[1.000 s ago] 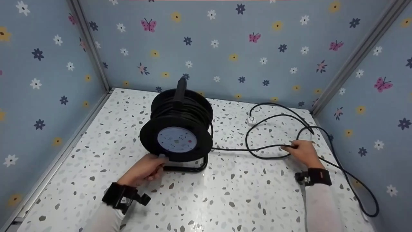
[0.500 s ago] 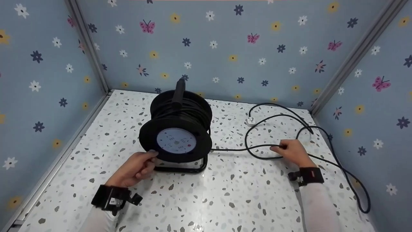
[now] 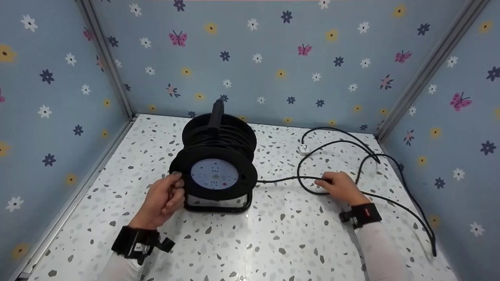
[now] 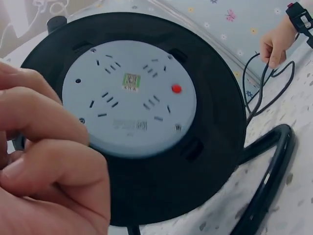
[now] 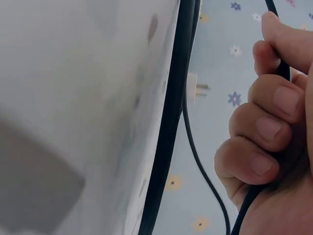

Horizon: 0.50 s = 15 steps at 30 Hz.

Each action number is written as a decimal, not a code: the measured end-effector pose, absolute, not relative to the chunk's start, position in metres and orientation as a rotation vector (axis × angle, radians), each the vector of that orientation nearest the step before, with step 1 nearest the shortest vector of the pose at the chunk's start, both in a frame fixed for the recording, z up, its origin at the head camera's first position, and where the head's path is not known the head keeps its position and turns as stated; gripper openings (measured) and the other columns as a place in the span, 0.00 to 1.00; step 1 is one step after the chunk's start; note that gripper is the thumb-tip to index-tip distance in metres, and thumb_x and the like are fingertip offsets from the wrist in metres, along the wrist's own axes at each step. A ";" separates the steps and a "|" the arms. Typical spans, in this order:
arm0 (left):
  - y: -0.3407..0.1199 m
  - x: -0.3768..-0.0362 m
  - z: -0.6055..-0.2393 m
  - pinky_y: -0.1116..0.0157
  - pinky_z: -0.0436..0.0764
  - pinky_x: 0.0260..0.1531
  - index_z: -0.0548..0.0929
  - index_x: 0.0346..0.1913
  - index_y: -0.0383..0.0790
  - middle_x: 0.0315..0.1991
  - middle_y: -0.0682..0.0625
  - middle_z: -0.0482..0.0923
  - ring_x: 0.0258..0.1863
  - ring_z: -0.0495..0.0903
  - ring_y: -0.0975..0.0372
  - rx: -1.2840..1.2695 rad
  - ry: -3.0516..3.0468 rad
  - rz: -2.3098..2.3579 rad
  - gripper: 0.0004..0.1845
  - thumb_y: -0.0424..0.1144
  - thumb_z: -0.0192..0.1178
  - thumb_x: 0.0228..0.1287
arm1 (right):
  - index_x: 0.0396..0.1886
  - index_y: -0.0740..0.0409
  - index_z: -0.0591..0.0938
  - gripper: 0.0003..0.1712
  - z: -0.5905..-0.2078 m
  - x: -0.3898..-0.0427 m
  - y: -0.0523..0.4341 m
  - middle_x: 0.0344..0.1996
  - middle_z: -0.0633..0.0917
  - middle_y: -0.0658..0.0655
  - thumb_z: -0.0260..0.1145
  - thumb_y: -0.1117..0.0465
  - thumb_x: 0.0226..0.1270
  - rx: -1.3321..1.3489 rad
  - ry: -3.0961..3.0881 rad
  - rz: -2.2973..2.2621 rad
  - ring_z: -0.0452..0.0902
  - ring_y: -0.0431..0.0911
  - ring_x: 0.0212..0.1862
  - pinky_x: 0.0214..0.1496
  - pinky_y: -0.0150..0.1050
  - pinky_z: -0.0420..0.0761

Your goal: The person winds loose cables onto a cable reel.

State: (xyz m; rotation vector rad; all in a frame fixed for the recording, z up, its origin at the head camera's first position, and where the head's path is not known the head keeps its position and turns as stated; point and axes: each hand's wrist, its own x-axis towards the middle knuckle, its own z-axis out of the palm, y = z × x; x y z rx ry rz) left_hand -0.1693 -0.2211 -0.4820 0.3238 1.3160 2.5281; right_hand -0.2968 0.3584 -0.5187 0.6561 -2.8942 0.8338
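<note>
A black cable reel [image 3: 218, 153] stands on the speckled tabletop, its round grey socket panel [image 3: 215, 174] facing me. My left hand [image 3: 162, 203] grips at the left of the reel's front disc with curled fingers; what lies inside them is hidden. In the left wrist view these fingers [image 4: 58, 156] overlap the disc's left edge. Off to the right, my right hand [image 3: 340, 187] holds the black cable [image 3: 277, 180] that runs from the reel. The right wrist view shows the cable passing through the curled fingers [image 5: 261, 127], pinched near the thumb tip.
Loose cable loops [image 3: 340, 141] spread over the right side of the table. A white plug [image 3: 304, 149] at the cable's end lies near the back wall [image 3: 265, 47]. The reel has an upright handle [image 3: 216, 117] and a black tube stand [image 3: 218, 210]. Flowered panels enclose three sides.
My left hand has moved up and left around the disc, from its bottom to its left side, and the socket panel has turned clockwise. My right hand has moved left toward the reel with the cable.
</note>
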 end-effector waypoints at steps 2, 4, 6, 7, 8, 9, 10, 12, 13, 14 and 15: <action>-0.219 -0.171 -0.476 0.66 0.48 0.10 0.73 0.36 0.44 0.12 0.58 0.70 0.09 0.47 0.64 0.418 1.225 2.556 0.20 0.44 0.42 0.95 | 0.27 0.47 0.82 0.20 -0.520 -0.296 0.352 0.19 0.75 0.42 0.74 0.47 0.81 0.671 -2.897 0.845 0.68 0.41 0.23 0.31 0.38 0.70; -0.217 -0.174 -0.469 0.65 0.46 0.11 0.74 0.37 0.45 0.13 0.58 0.70 0.10 0.43 0.62 0.495 1.147 2.556 0.21 0.44 0.41 0.95 | 0.27 0.47 0.81 0.20 -0.520 -0.295 0.346 0.19 0.74 0.42 0.73 0.47 0.82 0.689 -2.907 0.857 0.68 0.40 0.23 0.31 0.38 0.70; -0.215 -0.177 -0.462 0.65 0.44 0.11 0.75 0.37 0.46 0.13 0.57 0.69 0.10 0.42 0.61 0.552 1.103 2.534 0.21 0.44 0.39 0.95 | 0.27 0.46 0.80 0.21 -0.520 -0.294 0.339 0.19 0.73 0.42 0.72 0.47 0.83 0.715 -2.917 0.860 0.68 0.40 0.23 0.30 0.38 0.69; -0.213 -0.178 -0.458 0.65 0.44 0.11 0.75 0.37 0.46 0.13 0.57 0.69 0.10 0.42 0.61 0.575 1.098 2.520 0.21 0.44 0.38 0.95 | 0.27 0.47 0.80 0.21 -0.520 -0.293 0.335 0.19 0.73 0.42 0.71 0.47 0.83 0.730 -2.921 0.863 0.68 0.40 0.22 0.30 0.38 0.69; -0.212 -0.179 -0.455 0.65 0.44 0.11 0.75 0.37 0.46 0.14 0.57 0.69 0.10 0.42 0.61 0.593 1.102 2.503 0.22 0.44 0.38 0.96 | 0.28 0.47 0.80 0.21 -0.519 -0.292 0.332 0.19 0.73 0.42 0.71 0.46 0.84 0.745 -2.926 0.863 0.68 0.40 0.22 0.30 0.38 0.69; -0.211 -0.180 -0.451 0.65 0.45 0.11 0.76 0.37 0.46 0.14 0.57 0.69 0.10 0.42 0.61 0.608 1.109 2.488 0.22 0.44 0.37 0.96 | 0.28 0.47 0.80 0.21 -0.519 -0.292 0.329 0.19 0.73 0.42 0.70 0.47 0.84 0.764 -2.928 0.858 0.68 0.40 0.23 0.30 0.38 0.69; -0.209 -0.181 -0.447 0.64 0.45 0.11 0.76 0.37 0.46 0.13 0.57 0.69 0.10 0.42 0.61 0.615 1.122 2.472 0.22 0.44 0.37 0.96 | 0.29 0.47 0.80 0.20 -0.519 -0.291 0.326 0.20 0.73 0.42 0.70 0.46 0.85 0.775 -2.934 0.854 0.68 0.40 0.23 0.30 0.38 0.69; -0.206 -0.183 -0.439 0.65 0.46 0.11 0.75 0.37 0.46 0.13 0.58 0.71 0.10 0.44 0.61 0.609 1.171 2.443 0.21 0.44 0.39 0.95 | 0.30 0.48 0.81 0.20 -0.519 -0.290 0.321 0.20 0.74 0.42 0.69 0.46 0.85 0.783 -2.941 0.846 0.69 0.40 0.24 0.31 0.38 0.70; -0.205 -0.184 -0.435 0.65 0.47 0.11 0.75 0.37 0.46 0.13 0.58 0.71 0.09 0.45 0.62 0.597 1.201 2.428 0.21 0.44 0.41 0.95 | 0.30 0.48 0.81 0.20 -0.519 -0.290 0.320 0.21 0.75 0.42 0.68 0.46 0.85 0.780 -2.948 0.841 0.69 0.40 0.24 0.32 0.39 0.70; -0.204 -0.185 -0.431 0.65 0.47 0.11 0.75 0.37 0.45 0.13 0.58 0.72 0.09 0.46 0.62 0.578 1.233 2.414 0.20 0.45 0.43 0.95 | 0.31 0.48 0.81 0.20 -0.519 -0.289 0.319 0.21 0.75 0.42 0.68 0.46 0.86 0.775 -2.955 0.835 0.70 0.40 0.25 0.32 0.39 0.71; -0.202 -0.186 -0.427 0.66 0.49 0.11 0.74 0.37 0.45 0.12 0.57 0.72 0.09 0.47 0.63 0.554 1.266 2.401 0.19 0.45 0.45 0.94 | 0.31 0.48 0.82 0.20 -0.520 -0.288 0.318 0.22 0.75 0.42 0.68 0.45 0.86 0.771 -2.961 0.832 0.70 0.40 0.25 0.33 0.39 0.71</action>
